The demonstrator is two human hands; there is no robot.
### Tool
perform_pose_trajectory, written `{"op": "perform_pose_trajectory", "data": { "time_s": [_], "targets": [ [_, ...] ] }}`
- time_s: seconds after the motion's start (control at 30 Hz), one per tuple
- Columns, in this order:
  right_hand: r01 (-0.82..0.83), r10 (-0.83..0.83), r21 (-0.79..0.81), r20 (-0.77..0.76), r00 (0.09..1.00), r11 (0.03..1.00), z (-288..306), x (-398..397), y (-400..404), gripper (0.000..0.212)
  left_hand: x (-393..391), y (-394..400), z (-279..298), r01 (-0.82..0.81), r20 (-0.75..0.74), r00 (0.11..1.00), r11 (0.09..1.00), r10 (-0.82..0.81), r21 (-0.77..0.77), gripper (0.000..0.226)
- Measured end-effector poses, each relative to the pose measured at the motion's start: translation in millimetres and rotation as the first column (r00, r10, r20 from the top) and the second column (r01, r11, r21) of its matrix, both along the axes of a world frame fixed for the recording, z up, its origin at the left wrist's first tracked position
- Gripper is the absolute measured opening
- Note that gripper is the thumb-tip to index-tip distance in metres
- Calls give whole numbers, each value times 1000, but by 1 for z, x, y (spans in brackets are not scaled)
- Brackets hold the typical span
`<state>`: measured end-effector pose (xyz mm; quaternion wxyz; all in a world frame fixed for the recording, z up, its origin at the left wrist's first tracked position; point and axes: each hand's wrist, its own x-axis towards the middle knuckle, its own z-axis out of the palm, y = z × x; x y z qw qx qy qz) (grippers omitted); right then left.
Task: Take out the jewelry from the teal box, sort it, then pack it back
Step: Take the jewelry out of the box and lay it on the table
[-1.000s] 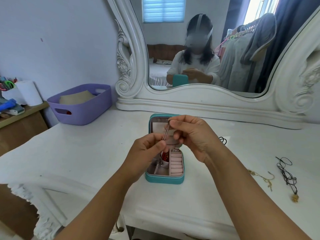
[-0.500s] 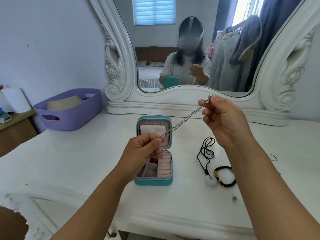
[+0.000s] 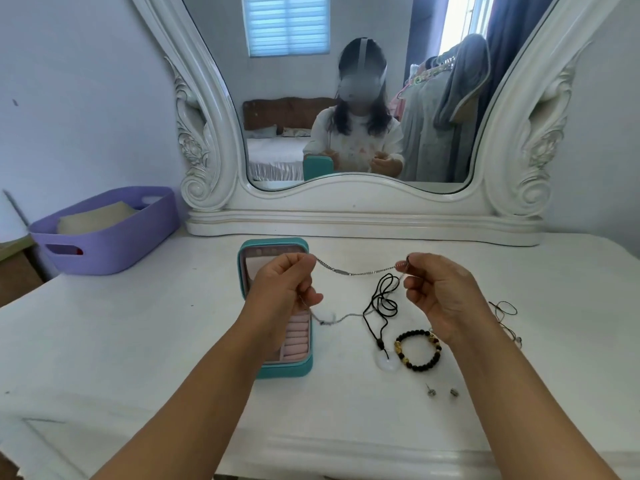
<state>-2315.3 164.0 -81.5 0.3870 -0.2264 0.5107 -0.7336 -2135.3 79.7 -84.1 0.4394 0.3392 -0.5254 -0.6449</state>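
A thin silver chain [image 3: 353, 271] hangs stretched between my hands above the white dresser top. My left hand [image 3: 285, 284] pinches one end over the open teal box [image 3: 287, 370], whose pink ring rolls show beneath my wrist. My right hand [image 3: 438, 292] pinches the other end; a loose tail of chain [image 3: 341, 318] trails down from my left hand. On the dresser between my hands lie a black cord necklace with a white round pendant [image 3: 384, 360] and a black and gold bead bracelet [image 3: 419, 349]. Two small earrings [image 3: 441, 392] rest nearer the front edge.
A lilac plastic basket [image 3: 114, 244] stands at the back left. The carved white mirror frame [image 3: 363, 220] runs along the back of the dresser [image 3: 138, 341]. Thin dark cords [image 3: 504, 311] lie at the right, beyond my right wrist.
The chain has come out of the box and my hands have moved apart; my right hand dropped lower, so the chain now spans level between them instead of slanting up.
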Motion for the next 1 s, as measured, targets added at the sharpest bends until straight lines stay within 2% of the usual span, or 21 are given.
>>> {"op": "perform_pose_trajectory", "data": {
  "time_s": [0.1,0.17,0.4,0.47,0.53,0.57,0.67,0.77,0.83,1.0],
  "targets": [
    [-15,16,23,-66,998,1000,-6,-4,12,7,-15,-5,7,22,133,991,1000,-20,-15,6],
    [-27,32,44,-118,993,999,-8,-5,18,9,-23,-10,12,53,221,974,998,-42,-45,10],
    [-71,79,56,-148,986,996,-14,-6,31,10,-45,-22,21,211,350,923,970,-158,-117,19],
    [-101,107,51,-144,984,994,-16,-2,32,10,-43,-28,16,266,518,852,919,-82,-292,26],
    [-120,127,59,-150,981,991,-18,3,32,9,-39,-38,7,380,682,728,789,67,-483,33],
    [-129,138,67,-157,978,989,-19,6,33,9,-36,-43,4,438,731,671,726,129,-530,35],
    [-150,173,121,-214,961,981,-20,21,33,10,-27,-57,-1,597,831,481,590,280,-544,40],
    [-143,201,204,-304,931,969,-24,38,32,13,-21,-66,-3,699,875,314,534,369,-476,47],
    [-138,229,254,-376,898,957,-28,48,31,13,-19,-70,-5,706,877,300,531,376,-469,49],
    [-89,235,312,-472,850,946,-40,64,29,9,-29,-68,-12,653,880,343,591,328,-474,54]
  ]
}}
